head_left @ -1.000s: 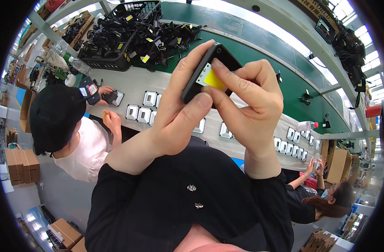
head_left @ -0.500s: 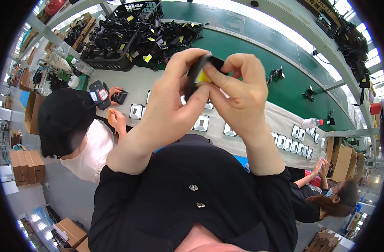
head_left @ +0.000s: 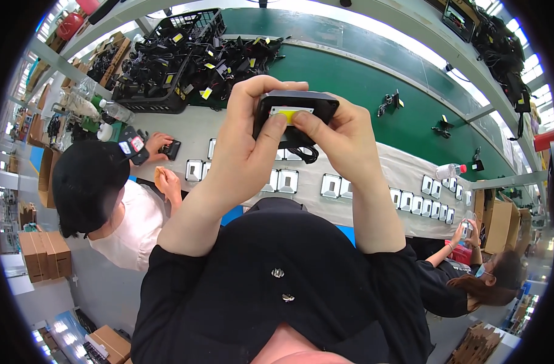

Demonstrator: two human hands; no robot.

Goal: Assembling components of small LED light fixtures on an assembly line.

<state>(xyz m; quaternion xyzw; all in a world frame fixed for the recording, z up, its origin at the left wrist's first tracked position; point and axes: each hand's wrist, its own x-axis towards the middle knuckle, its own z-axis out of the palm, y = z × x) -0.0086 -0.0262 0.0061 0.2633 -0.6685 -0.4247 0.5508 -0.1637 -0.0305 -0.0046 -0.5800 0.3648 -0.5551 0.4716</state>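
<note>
Carefully, a seated worker's two hands close on a black housing, the left hand [head_left: 243,136] and right hand [head_left: 349,133] gripping opposite ends, fingers curled behind. The black housing [head_left: 298,96], rectangular with rounded corners and a raised rim, is held up above the worktop [head_left: 374,170], its open face toward the worker. Inside, a silver plate [head_left: 304,110] carries a bright yellow panel [head_left: 284,115], partly hidden by both thumbs, tips side by side. A looped black cable [head_left: 304,155] shows just below; whether it is joined to the housing cannot be told.

One second ago the housing was tilted steeply in the left hand while the right thumb and forefinger worked at the plate; now it sits nearly level, with both thumbs on the plate.

Beyond, pale square-framed units [head_left: 287,181] stand in rows. A black crate [head_left: 146,104] and a heap of black, yellow-faced lamps [head_left: 228,70] lie farther off. At left, a co-worker in a black cap [head_left: 89,176] reaches toward a dark piece [head_left: 171,150]; a dark device [head_left: 133,155] by the brim bears small white and red labels, their print too small to read.
</note>
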